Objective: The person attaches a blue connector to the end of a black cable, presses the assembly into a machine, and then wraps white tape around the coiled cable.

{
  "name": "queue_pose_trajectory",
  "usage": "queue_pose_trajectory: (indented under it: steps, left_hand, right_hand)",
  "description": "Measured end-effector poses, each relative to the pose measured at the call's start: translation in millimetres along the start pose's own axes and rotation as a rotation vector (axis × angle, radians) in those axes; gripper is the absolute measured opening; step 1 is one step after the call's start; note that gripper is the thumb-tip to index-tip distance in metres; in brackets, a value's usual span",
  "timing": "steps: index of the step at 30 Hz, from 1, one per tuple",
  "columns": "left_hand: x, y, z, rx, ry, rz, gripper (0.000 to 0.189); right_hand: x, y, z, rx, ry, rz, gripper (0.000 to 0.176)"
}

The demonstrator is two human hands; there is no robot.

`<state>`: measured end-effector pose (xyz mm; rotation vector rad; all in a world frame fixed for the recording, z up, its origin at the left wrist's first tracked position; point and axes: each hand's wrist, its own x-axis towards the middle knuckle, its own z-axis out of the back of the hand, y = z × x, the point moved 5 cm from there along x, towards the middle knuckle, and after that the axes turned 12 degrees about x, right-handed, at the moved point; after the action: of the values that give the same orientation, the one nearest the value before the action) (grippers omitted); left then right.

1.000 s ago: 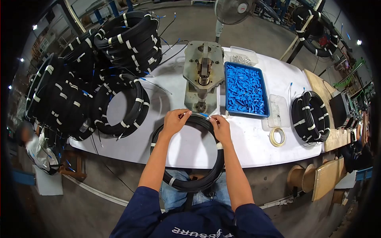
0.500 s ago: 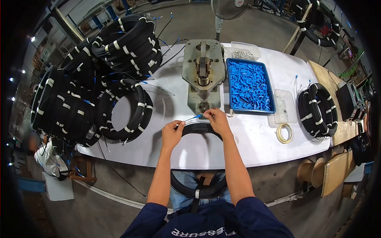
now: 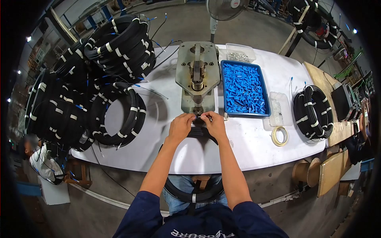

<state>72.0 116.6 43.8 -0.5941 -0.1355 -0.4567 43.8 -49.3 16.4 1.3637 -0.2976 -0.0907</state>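
My left hand point(image 3: 181, 126) and my right hand point(image 3: 214, 124) are close together at the foot of a hand press point(image 3: 197, 65). Both have thumb and fingers pinched on a thin cable end, mostly hidden by the fingertips, with a bit of its blue connector showing between them. Fingertips are right at the press's lower tooling point(image 3: 198, 110). Below my hands, a black cable coil point(image 3: 194, 197) bound with white tape hangs over the table edge onto my lap, its upper part lying on the white table point(image 3: 250, 152).
To the right stand a blue tray point(image 3: 266, 115) of small blue parts, a clear box of metal pieces point(image 3: 238, 56), a tape roll point(image 3: 280, 137) and a cable coil point(image 3: 313, 113). Stacked coils point(image 3: 123, 51) and a single coil point(image 3: 137, 123) crowd the left. A fan point(image 3: 224, 8) stands behind.
Both hands have moved closer together and up to the press's tooling, bringing the cable end with its blue connector there. The view has shifted slightly.
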Motion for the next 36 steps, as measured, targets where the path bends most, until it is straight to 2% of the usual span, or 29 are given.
queue_pose_trajectory:
  steps: [2,6,9,14,17,24,26,36]
  left_hand:
    - [3,0,0,0.021,-0.088,-0.045,0.017]
    - [11,5,-1,0.075,-0.087,-0.086,0.015]
    - [12,14,0,0.149,-0.060,-0.057,0.014]
    - [7,4,9,0.141,-0.061,0.021,0.014]
    - [5,4,3,0.174,-0.069,0.068,0.014]
    - [4,3,8,0.058,-0.100,0.099,0.015]
    - [7,6,4,0.069,-0.040,0.131,0.017]
    - [3,7,1,0.097,-0.051,0.200,0.016]
  right_hand:
    - [0,1,0,0.008,-0.016,-0.013,0.016]
    - [9,4,4,-0.050,-0.068,0.028,0.015]
    - [12,2,5,-0.048,-0.085,0.049,0.015]
    - [12,-5,-2,0.009,-0.010,-0.126,0.015]
    - [16,-16,-3,0.046,-0.016,-0.043,0.015]
    - [9,-10,-11,0.196,-0.093,-0.177,0.018]
    - [7,-1,-9,0.006,-0.118,-0.059,0.020]
    - [9,-1,-9,-0.056,-0.102,-0.049,0.021]
